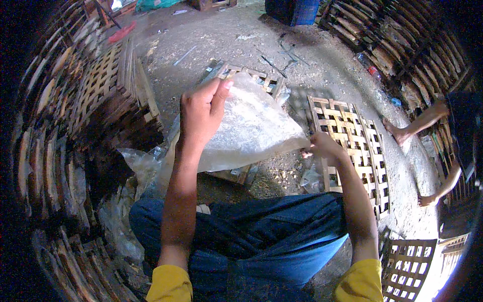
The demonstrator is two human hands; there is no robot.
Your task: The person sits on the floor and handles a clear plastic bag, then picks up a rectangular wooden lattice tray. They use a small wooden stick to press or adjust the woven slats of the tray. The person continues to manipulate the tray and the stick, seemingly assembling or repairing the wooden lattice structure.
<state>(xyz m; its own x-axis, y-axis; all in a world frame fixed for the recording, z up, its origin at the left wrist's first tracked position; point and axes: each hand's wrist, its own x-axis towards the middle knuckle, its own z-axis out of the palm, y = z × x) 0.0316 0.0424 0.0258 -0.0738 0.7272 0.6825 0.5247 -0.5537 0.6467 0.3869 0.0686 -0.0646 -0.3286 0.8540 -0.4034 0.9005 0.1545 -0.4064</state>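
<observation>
1. Plastic sheet, clear and whitish, is stretched between the fingers of the left hand and those of the right hand, in front of the person's bent knees.
2. Its upper edge meets the left fingers; its right corner runs to the right fingertips, beside a woven slat panel on the floor.
3. Beneath the sheet, another slat panel is mostly covered; whether the two touch cannot be told.
4. The left forearm hides part of the sheet's left side, and whether it joins the crumpled plastic at lower left is unclear.
5. At the right, another person's bare foot shows, the leg cut off by darkness.
6. Left thumb and fingers are pressed together, pinching the edge.
7. Right fingers are curled in, pinching the corner, their tips partly in shade.
</observation>
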